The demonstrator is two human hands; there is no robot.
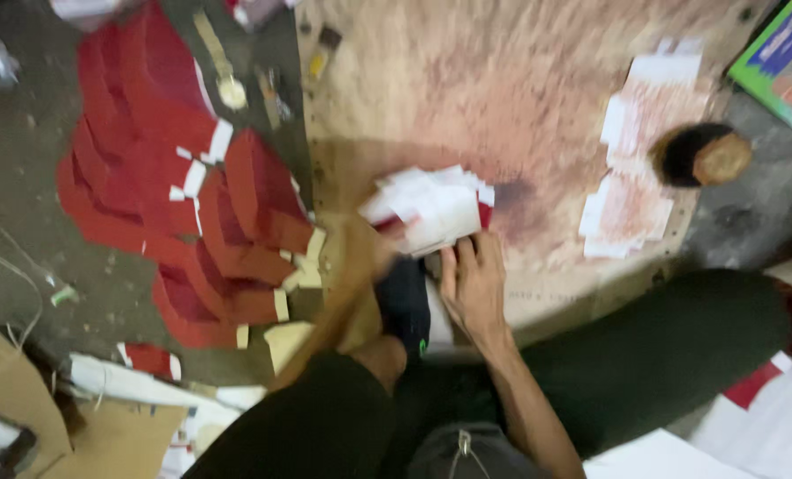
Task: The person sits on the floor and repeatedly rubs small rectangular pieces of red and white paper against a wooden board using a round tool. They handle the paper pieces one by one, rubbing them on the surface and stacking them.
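Both hands, left hand (360,257) blurred and right hand (473,282), were clamped on a thin paper stack (431,208), judged light, floppy, best gripped at its edges.

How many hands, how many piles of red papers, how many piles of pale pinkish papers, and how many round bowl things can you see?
Hands: 2, the blurred left hand and the right hand, both at a white card stack
Red paper spreads: 1
Pale pinkish sheet piles: 1
Round dark bowls: 1
Total: 5
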